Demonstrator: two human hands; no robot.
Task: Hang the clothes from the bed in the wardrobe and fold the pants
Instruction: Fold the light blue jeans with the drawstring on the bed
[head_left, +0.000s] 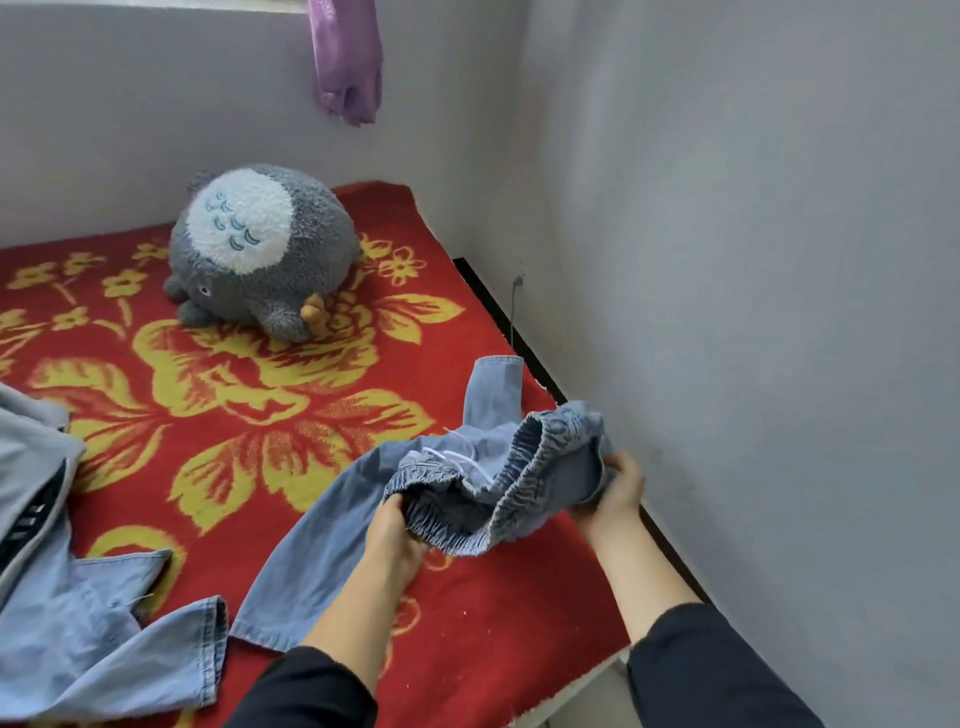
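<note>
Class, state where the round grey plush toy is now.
In the head view, the round grey plush toy lies on the red-and-yellow flowered blanket, upper left of centre by the back wall, beyond the light blue denim pants.

left hand: reaching forward, fingers curling round the pants waistband | right hand: reaching forward, gripping the waistband's other end | arms: both extending, forearms showing bare beyond black sleeves

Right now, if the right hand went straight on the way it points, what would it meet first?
The denim pants: the right hand already grips their elastic waistband. Beyond that bunched fabric probably lies the red flowered blanket, though depth is unclear.
</note>
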